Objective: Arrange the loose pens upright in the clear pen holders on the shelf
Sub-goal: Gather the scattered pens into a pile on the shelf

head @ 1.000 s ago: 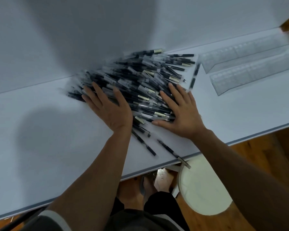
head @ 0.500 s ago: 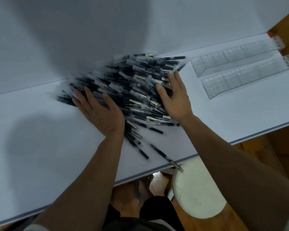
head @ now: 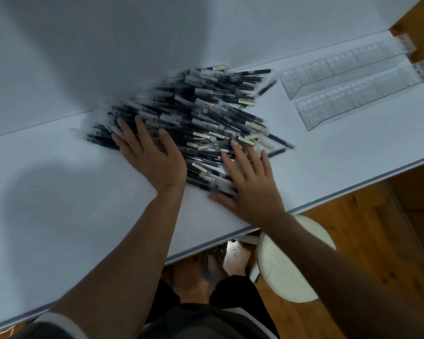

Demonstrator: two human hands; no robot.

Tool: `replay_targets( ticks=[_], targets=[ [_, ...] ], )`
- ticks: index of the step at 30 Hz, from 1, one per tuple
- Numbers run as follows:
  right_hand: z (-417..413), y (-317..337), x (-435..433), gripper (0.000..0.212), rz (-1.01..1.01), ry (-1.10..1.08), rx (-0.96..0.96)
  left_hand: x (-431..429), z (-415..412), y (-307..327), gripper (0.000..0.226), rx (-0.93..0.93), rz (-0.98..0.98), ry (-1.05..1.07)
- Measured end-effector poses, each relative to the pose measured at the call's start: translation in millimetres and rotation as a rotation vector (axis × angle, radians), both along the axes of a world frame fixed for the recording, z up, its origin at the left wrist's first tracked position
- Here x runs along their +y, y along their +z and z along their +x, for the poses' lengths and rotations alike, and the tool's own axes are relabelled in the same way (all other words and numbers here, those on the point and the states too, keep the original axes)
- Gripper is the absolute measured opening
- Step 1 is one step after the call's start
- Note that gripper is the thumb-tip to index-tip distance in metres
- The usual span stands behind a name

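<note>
1 big pile of pens [head: 206, 111] lies on the white shelf [head: 59, 204], pushed up against the white back panel [head: 157, 33]. The pens are too many and too blurred to count; they are dark-bodied, many with clear caps and pale label ends, and all lie flat, crossing one another. 1 pen [head: 267, 87] sits slightly apart at the pile's far right edge, pointing toward the holders.

2 clear pen holders [head: 340, 67] lie side by side on the right part of the shelf, well apart from both hands and just beside the pile's right edge. The nearer holder [head: 357, 99] runs parallel to the farther one. No pen stands in either.

2 bare hands are in view. The left hand [head: 154, 155] lies flat, fingers straight and spread, on the near left part of the pile, with pens fanning out beyond its fingertips. The right hand [head: 250, 184] also lies flat with fingers spread, its fingertips on the pile's near right edge and its thumb resting on the shelf. Neither hand grips a pen.

Below the shelf edge stands 1 white round stool [head: 287, 265] on a wooden floor [head: 367, 228].
</note>
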State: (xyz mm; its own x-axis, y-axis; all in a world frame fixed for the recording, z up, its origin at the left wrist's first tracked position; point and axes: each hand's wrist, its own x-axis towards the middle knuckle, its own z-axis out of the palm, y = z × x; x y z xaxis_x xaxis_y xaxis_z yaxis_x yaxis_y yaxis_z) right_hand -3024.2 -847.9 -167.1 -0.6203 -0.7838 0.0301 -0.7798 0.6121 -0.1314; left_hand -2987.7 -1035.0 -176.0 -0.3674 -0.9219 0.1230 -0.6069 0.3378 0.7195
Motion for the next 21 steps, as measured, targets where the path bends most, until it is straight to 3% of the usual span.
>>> replay_targets(
  ticks=[4,11,14,18,21],
  targets=[
    [-49,-4,-3,0.088,-0.089,0.171,0.065,0,5,-3,0.056,-0.063,-0.016,-0.089],
    [-85,-1,-17,0.088,-0.197,0.266,0.039,-1,6,-3,0.060,-0.085,0.005,-0.101],
    [-74,4,-1,0.082,-0.280,0.082,0.041,1,6,-3,0.060,-0.086,0.002,-0.085],
    [-58,-4,22,0.076,-0.160,-0.353,-0.087,3,2,-2,0.057,-0.064,-0.031,-0.038],
    [-68,-5,7,0.072,-0.159,-0.354,-0.167,3,0,-5,0.058,-0.036,-0.043,-0.044]
  ],
)
